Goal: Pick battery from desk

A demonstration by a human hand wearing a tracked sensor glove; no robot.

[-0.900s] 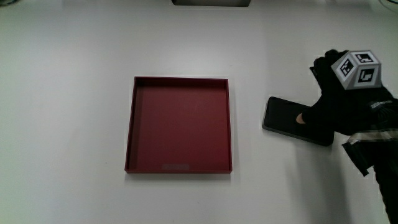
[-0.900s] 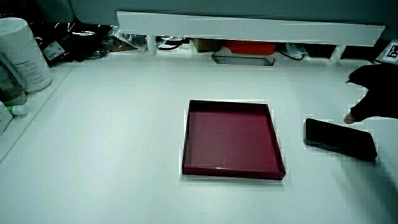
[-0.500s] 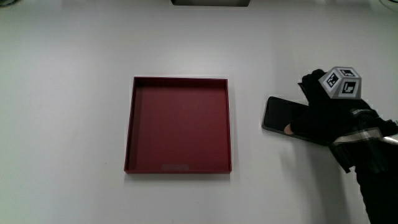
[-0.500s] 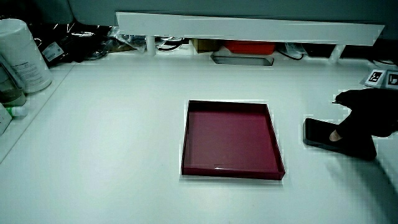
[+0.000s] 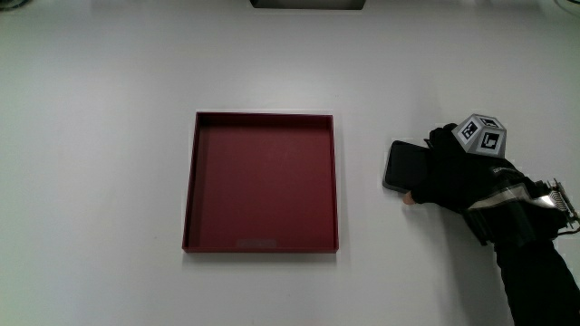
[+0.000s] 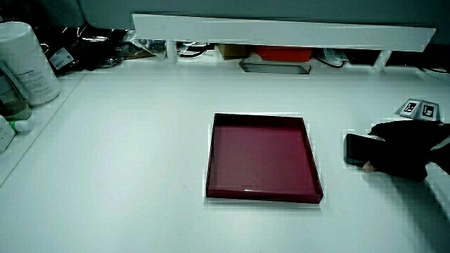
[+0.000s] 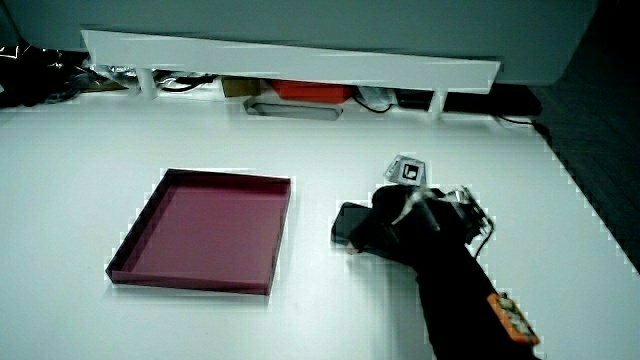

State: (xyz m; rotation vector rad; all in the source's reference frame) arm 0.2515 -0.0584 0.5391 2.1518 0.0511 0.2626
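Note:
The battery (image 5: 401,165) is a flat black slab lying on the white desk beside a red tray (image 5: 261,245). The gloved hand (image 5: 449,172) lies over most of it, and only the end nearest the tray shows. Fingers curl over the battery's farther edge, and a bare thumb tip (image 5: 410,196) presses its nearer edge. The patterned cube (image 5: 480,136) sits on the back of the hand. Both side views show the battery (image 6: 354,147) (image 7: 347,222) still flat on the desk under the hand (image 6: 401,144) (image 7: 385,228).
The shallow square red tray (image 6: 264,195) (image 7: 190,283) holds nothing. A low white partition (image 6: 281,31) runs along the desk, with a grey tray (image 6: 274,67) and cables under it. A white canister (image 6: 28,63) stands at the desk's edge.
The hand slid along the battery toward the red tray, from touching its end to covering most of it with fingers wrapped over its edges. The battery has not moved.

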